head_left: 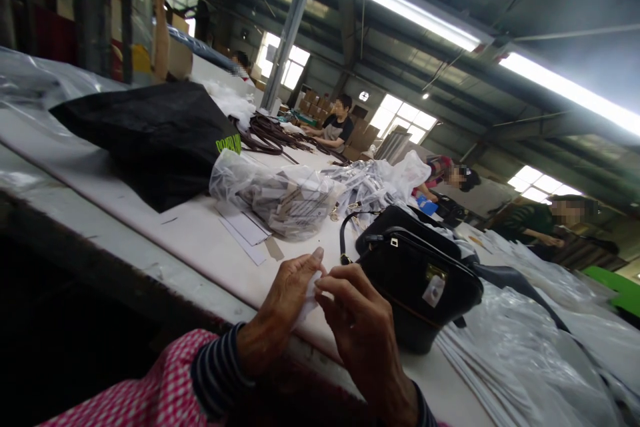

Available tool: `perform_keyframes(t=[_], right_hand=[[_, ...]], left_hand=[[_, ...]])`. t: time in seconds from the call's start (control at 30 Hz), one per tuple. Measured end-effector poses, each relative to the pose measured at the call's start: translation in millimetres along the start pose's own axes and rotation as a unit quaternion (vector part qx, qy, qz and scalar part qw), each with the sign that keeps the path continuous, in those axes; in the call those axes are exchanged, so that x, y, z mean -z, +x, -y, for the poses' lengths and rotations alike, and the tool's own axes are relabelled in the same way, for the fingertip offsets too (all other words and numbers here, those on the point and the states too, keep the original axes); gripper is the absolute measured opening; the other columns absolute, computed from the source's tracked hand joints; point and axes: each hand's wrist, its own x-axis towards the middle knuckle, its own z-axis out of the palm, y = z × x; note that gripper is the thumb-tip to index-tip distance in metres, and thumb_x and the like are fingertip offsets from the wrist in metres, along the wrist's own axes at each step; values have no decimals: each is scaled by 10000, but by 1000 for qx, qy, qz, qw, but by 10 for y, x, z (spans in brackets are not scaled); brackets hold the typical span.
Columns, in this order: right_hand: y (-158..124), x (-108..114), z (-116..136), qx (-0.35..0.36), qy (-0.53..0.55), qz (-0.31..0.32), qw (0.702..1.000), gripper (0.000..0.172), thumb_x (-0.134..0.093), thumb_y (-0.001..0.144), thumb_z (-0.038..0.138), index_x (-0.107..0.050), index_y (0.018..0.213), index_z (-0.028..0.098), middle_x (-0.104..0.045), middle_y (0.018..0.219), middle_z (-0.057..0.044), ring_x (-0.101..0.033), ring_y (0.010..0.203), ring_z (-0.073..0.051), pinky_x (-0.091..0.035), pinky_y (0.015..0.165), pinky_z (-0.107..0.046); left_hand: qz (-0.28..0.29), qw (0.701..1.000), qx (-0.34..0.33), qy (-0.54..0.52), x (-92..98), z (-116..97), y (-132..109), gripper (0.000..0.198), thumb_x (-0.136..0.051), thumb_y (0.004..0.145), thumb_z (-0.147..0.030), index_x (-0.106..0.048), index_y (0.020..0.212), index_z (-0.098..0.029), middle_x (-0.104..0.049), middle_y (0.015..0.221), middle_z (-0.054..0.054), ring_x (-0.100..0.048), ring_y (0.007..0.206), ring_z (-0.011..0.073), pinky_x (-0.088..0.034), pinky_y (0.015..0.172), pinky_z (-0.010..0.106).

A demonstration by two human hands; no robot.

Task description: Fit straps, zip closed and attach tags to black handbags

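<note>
Close together at the table's front edge, my two hands hold a small piece of thin white material (311, 298), whose exact kind I cannot make out. My left hand (280, 307) grips it with the thumb pointing up. The fingers of my right hand (363, 327) pinch at its upper edge, curled toward the left hand. Just beyond my right hand a black handbag (415, 280) stands on the white table (195, 240), its gold clasp partly covered by a white wrap. Its thin black strap (344, 240) loops out at the left.
A clear bag of flat pieces (290, 197) lies ahead, beside white cards (245, 233). A black bag (150, 133) rests at left. Clear plastic (530, 347) and white strips spread at right. Dark brown straps (275, 133) lie farther back. Several people work around the table.
</note>
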Motion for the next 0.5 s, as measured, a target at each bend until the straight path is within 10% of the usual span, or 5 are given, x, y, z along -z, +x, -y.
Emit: perform_keyframes(t=[0.27,0.5], right_hand=[[-25,-44,-16,-1,24,8,1000,192,-573,939,50,-700,948,195,-657,921,-35,-630,815,-122,-488,733,-224],[79,39,-21,-222,160,-77,959,53,-668,891,208,-712,873,184,-675,832,-19,-535,600,-92,-406,533,-214]], left_hand=[[7,1000,-17,-2,7,-20,-19,529,-651,827,-651,-496,698,-161,-392,615,-42,-317,542,73,-269,463,176],[-2,999,22,-27,19,-33,23,539,-698,765,-670,-485,713,-177,-391,544,-64,-273,444,47,-190,408,175]])
